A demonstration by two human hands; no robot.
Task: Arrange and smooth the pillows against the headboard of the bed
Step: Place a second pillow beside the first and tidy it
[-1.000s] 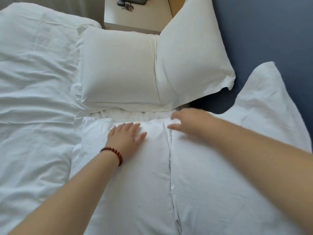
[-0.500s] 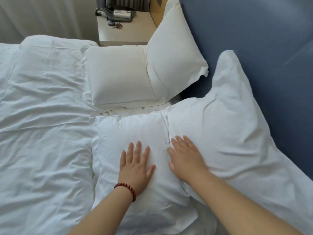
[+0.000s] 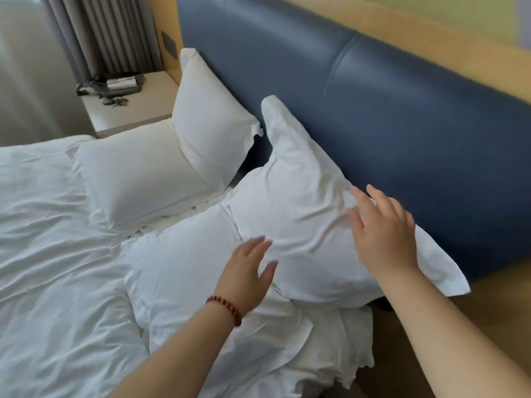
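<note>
Two pairs of white pillows lie at the head of the bed. In the near pair, one pillow (image 3: pixel 301 214) leans against the blue headboard (image 3: pixel 402 116) and a flat pillow (image 3: pixel 184 271) lies in front of it. My right hand (image 3: pixel 385 234) rests with spread fingers on the leaning pillow's upper side, close to the headboard. My left hand (image 3: pixel 250 268), a red bead bracelet on its wrist, lies open on the seam between the two near pillows. In the far pair, a pillow (image 3: pixel 209 122) stands against the headboard and another pillow (image 3: pixel 138 173) lies flat.
A rumpled white duvet (image 3: pixel 51 254) covers the bed on the left. A bedside table (image 3: pixel 132 107) with a dark bag and keys stands beyond the far pillows, by grey curtains (image 3: pixel 103 35). Wooden floor (image 3: pixel 502 288) shows at the right, past the bed's edge.
The view has swung up and right, showing more of the headboard. My right hand slid from the seam up onto the leaning pillow toward the headboard. My left hand shifted right to the seam.
</note>
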